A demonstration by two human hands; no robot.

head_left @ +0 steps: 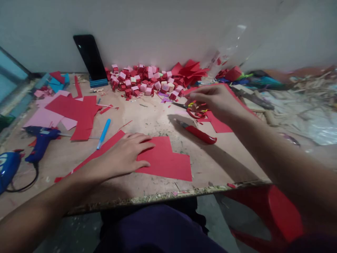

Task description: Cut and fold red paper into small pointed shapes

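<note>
My left hand [123, 154] lies flat with fingers stretched out on a red paper sheet [168, 161] near the table's front edge. My right hand [216, 100] hovers farther back, its fingers curled over a pair of red-handled scissors [193, 110] that lie on a red paper piece [219, 124]; whether it grips them I cannot tell. A red utility knife [200, 133] lies between the two hands.
A heap of small red and pink paper cubes [142, 82] sits by the wall, next to a propped black phone [91, 58]. Red and pink sheets [71, 110], a blue pen [104, 133] and a blue glue gun [42, 142] lie left. Clutter fills the right.
</note>
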